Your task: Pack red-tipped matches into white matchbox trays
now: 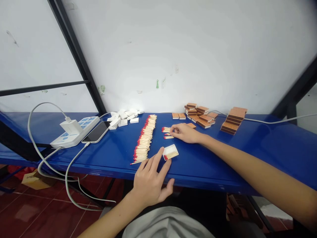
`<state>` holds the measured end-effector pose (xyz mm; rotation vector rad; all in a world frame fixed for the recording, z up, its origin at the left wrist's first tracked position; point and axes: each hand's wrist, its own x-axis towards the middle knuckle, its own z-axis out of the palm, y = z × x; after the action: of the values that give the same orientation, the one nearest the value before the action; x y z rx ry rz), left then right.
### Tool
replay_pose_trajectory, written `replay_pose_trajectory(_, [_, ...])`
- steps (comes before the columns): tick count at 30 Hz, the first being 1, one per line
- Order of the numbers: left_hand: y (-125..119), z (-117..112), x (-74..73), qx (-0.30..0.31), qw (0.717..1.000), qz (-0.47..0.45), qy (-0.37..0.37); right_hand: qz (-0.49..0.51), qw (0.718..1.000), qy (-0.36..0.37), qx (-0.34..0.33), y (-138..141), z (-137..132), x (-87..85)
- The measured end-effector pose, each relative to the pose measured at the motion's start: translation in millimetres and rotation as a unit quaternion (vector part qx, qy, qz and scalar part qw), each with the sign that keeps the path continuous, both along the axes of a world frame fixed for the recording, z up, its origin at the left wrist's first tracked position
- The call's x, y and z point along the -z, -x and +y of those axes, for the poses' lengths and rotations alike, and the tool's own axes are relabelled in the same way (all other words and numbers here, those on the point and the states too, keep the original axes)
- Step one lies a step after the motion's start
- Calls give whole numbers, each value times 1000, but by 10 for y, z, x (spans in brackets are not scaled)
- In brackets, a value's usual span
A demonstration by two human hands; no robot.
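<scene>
My left hand [152, 180] rests at the table's front edge with its fingers spread. Its index and middle fingertips touch the side of a small white matchbox tray [174, 148], which holds a few red-headed matches [171, 155] along its near side. Farther back, my right hand [185, 133] is pinched, thumb against index finger, at a small group of loose matches [165, 129]. Some sticks run under its fingertips; how many are gripped is hidden. To the left lies a long row of matches [145, 138], red heads pointing left.
White matchbox trays [122, 118] are heaped at the back left. Brown matchboxes [198, 114] pile at the back; folded matchbox sleeves [234, 119] stand farther right. A phone [96, 132], a power strip [74, 132] and white cables [66, 177] occupy the left of the blue table [267, 145].
</scene>
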<state>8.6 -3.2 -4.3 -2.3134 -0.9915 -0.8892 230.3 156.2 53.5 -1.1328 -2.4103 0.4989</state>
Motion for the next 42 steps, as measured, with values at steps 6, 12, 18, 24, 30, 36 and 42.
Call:
replay_pose_trajectory(6, [0,9,8,3,1000,1,0,2,1000,2,1,-5,10,12])
replay_pose_trajectory(12, [-1,6,4,1,1000,1,-5,7,1000,9,4,-12,6,-22])
replay_pose_trajectory(18, [5,-2,-8,1,1000,2,-3,9,1000,13,18,-5,-48,-99])
replay_pose_trajectory(24, [3,-2,-13,1,1000,1,-1,5,999,20,24,-65,-7,-108])
replay_pose_trajectory(30, [-3,-5,-9,1,1000,0,0,-1,1000,19,19,-103,40,-58])
replay_pose_trajectory(36, [-3,-8,-13,-1,1000,0,0,-10,1000,8,19,-70,-1,-71])
replay_pose_trajectory(42, [-17,-3,-19,-2,1000,0,-6,-10,1000,9,14,-32,44,-21])
